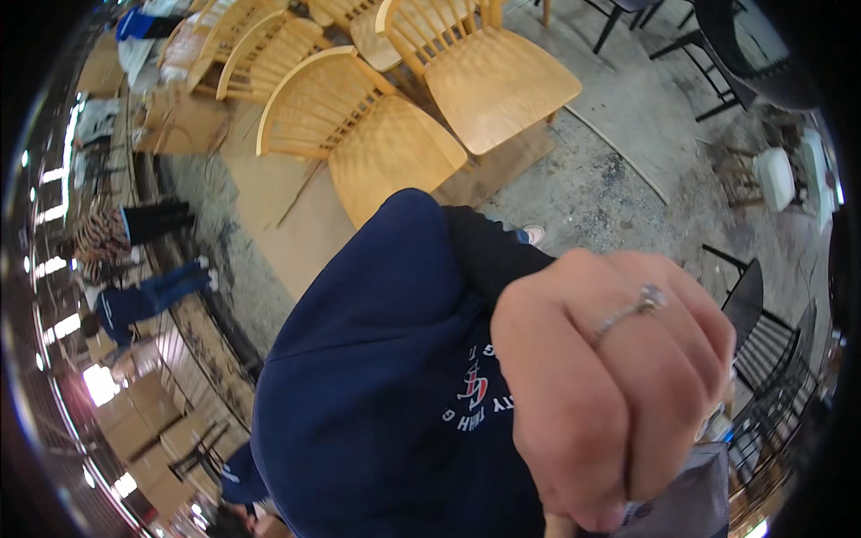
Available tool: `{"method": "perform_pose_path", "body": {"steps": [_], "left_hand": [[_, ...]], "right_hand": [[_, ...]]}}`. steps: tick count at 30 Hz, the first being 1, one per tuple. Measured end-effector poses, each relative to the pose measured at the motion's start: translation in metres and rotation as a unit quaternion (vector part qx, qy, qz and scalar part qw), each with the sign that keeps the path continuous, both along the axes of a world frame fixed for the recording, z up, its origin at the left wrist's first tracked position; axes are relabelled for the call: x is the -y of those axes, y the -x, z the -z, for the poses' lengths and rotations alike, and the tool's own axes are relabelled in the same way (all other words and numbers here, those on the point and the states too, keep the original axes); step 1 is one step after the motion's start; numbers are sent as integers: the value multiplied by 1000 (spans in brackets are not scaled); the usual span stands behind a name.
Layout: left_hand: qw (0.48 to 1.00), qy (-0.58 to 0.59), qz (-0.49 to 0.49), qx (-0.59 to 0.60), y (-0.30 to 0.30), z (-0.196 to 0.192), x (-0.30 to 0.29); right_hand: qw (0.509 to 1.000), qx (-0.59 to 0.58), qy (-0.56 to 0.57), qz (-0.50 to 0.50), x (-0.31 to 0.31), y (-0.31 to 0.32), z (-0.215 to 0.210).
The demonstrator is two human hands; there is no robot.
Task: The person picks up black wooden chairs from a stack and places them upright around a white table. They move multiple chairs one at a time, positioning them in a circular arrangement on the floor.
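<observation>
Nearest of all, the person's left hand (619, 377) looms at the right with its back toward the camera, its fingers curled in tightly below a silver-coloured ring with a clear stone (632, 316); the palm is hidden, so whether they grip anything cannot be told. Behind it spread a navy-blue fabric top (359, 394) and a black sleeve (498, 255) (the right hand is out of sight). Farther off, well apart from the fist, stand a honey-coloured wooden chair with a curved spindle back (395, 152), partly covered by the top, and a second chair of the same kind (502, 85), farther and to its right. Both look built, seat and back joined; no hand touches either, and whether any work on them is left cannot be judged. Flat brown cardboard (269, 215) lies left of the nearer chair
</observation>
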State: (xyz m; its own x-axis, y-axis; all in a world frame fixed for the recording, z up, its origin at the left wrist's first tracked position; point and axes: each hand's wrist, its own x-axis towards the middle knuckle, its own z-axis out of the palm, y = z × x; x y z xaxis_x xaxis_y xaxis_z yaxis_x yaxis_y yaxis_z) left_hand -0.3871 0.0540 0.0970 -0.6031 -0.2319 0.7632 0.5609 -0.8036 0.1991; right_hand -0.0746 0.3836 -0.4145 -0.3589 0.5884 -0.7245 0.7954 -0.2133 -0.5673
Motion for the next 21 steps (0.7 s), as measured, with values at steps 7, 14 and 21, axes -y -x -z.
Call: {"method": "perform_pose_path", "body": {"steps": [7, 14, 21], "left_hand": [[996, -46, -55, 50, 100, -14, -70], [986, -161, -50, -14, 265, 4, -132], [951, 88, 289, -69, 487, 30, -164]], "right_hand": [[972, -83, -30, -216, -74, 281, 0], [959, -147, -81, -228, -120, 508, 0], [973, -90, -47, -207, 1, 640, -90]]}}
